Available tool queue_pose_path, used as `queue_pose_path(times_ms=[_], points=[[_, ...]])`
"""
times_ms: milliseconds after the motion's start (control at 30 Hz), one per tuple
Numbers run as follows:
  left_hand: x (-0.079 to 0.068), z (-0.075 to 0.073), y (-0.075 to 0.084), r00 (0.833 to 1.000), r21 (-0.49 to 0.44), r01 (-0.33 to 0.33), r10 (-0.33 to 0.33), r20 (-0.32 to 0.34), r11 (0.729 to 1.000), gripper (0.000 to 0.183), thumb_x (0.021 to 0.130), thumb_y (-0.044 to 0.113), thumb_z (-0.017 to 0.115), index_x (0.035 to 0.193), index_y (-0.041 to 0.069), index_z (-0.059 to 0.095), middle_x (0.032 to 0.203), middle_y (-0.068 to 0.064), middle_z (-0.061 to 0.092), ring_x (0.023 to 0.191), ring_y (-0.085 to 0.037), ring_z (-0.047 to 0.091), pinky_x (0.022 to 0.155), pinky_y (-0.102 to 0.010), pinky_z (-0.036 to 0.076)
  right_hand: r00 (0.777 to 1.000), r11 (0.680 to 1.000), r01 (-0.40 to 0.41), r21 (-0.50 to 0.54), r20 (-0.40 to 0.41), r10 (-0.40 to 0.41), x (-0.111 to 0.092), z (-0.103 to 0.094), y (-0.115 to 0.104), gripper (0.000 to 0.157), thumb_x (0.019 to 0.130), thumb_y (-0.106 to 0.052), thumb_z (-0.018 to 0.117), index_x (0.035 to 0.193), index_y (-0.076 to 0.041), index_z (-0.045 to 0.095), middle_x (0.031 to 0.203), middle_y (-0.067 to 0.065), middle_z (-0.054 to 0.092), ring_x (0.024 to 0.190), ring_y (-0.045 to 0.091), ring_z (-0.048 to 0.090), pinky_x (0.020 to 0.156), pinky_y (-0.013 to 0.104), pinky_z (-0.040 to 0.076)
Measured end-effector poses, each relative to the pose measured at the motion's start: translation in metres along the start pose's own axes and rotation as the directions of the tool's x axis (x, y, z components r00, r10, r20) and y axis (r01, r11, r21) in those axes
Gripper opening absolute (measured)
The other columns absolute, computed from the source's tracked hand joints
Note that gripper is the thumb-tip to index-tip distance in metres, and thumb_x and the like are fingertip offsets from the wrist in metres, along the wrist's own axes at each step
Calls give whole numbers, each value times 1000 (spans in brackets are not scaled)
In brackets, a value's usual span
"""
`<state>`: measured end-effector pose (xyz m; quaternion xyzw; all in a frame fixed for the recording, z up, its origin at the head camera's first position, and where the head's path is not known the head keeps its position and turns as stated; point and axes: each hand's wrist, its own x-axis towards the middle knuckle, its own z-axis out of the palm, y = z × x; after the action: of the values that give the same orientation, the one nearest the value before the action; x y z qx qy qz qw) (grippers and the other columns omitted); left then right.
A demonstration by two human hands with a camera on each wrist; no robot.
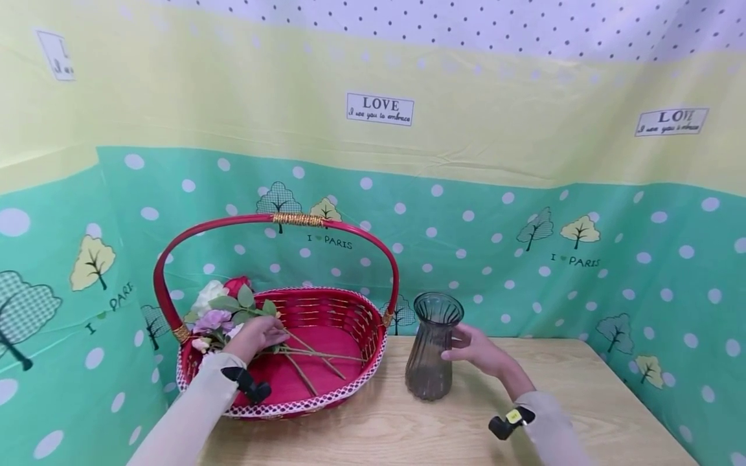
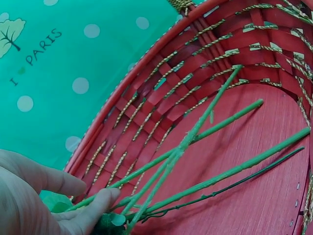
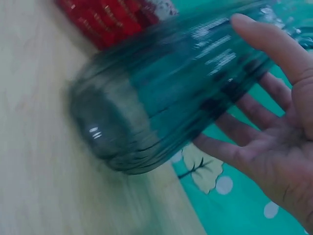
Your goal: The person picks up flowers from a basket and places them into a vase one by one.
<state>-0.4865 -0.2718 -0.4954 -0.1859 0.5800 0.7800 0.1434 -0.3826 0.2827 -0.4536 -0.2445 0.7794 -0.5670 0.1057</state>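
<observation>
Both hands are busy in the head view, the left hand (image 1: 262, 336) over the left part of the red woven basket (image 1: 291, 409) with its white-trimmed rim, the right hand (image 1: 478, 349) at the smoky grey, ribbed glass vase (image 1: 428, 356). The left hand's fingers are drawn in narrowly at the thin green stems (image 1: 317, 354), which run rightward across the basket's red floor; the white, lilac and red flowers (image 1: 212, 321) lie at the basket's left end, just beside that hand. A tall red handle (image 1: 201, 226) with a gold-wrapped top arches above. Near the basket's right side, over the pale wood-grain worktop (image 1: 373, 440), the vase is roughly upright, flared mouth up, held from its right side. Behind hangs the printed green, yellow and white cloth (image 1: 466, 162). From the left wrist, the left hand's thumb and forefinger pinch one stem, while other stems cross over the basket floor, their ends pointing away from the hand. From the right wrist, the right hand holds the vase, thumb on one side and fingers along the other; the view is blurred, and whether the vase's base touches the worktop I cannot tell.
</observation>
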Motion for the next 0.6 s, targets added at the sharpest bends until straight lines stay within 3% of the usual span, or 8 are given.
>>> queue_pose_path(times_ms=[100,167,233,333,400,500,600], points=[[-5,5,2,1000,0,1,-1,-11,1000,69,90,-13,58,154,-9,30,141,-42,49,119,-44,66,97,-39,59,998,1000,14,11,56,-15,3,3,-1,76,91,-10,75,154,3,34,151,28,47,140,48,46,110,48,49],[6,-2,-1,999,-30,-12,13,45,999,61,84,-15,65,142,-13,44,126,-43,58,106,-44,71,88,-39,63,997,1000,22,22,78,-24,4,5,-2,75,91,-8,75,153,3,35,149,26,50,139,46,48,110,46,50],[-3,0,-1,998,-33,-20,22,62,999,57,83,-17,66,138,-14,48,122,-43,60,102,-42,72,86,-39,63,995,999,34,33,89,-37,5,7,-2,74,90,-7,75,152,4,36,148,26,51,138,46,49,109,44,51],[-42,20,3,999,-5,-49,49,7,999,54,84,-19,61,137,-14,48,110,-36,65,90,-35,73,84,-37,64,995,998,50,39,88,-53,6,12,-2,74,90,-8,75,152,3,37,149,25,51,138,46,49,109,44,50],[-80,39,9,996,32,-60,62,-56,998,56,89,-18,52,144,-13,40,106,-31,65,86,-31,73,88,-36,63,995,998,55,42,83,-58,6,16,-2,74,90,-8,76,152,3,38,150,26,50,139,48,47,110,47,49],[-109,50,13,995,24,-76,77,-62,997,43,91,-19,47,133,-16,43,89,-22,63,74,-25,71,86,-32,63,997,999,44,22,63,-45,5,21,-3,74,89,-10,77,152,1,40,150,26,49,139,49,46,112,52,47],[-119,53,14,996,3,-75,75,-41,997,29,92,-19,45,121,-16,46,82,-16,61,70,-22,69,88,-30,62,999,1000,27,-6,43,-27,5,24,-7,75,88,-12,79,151,-1,41,151,25,49,139,49,46,113,56,44]])
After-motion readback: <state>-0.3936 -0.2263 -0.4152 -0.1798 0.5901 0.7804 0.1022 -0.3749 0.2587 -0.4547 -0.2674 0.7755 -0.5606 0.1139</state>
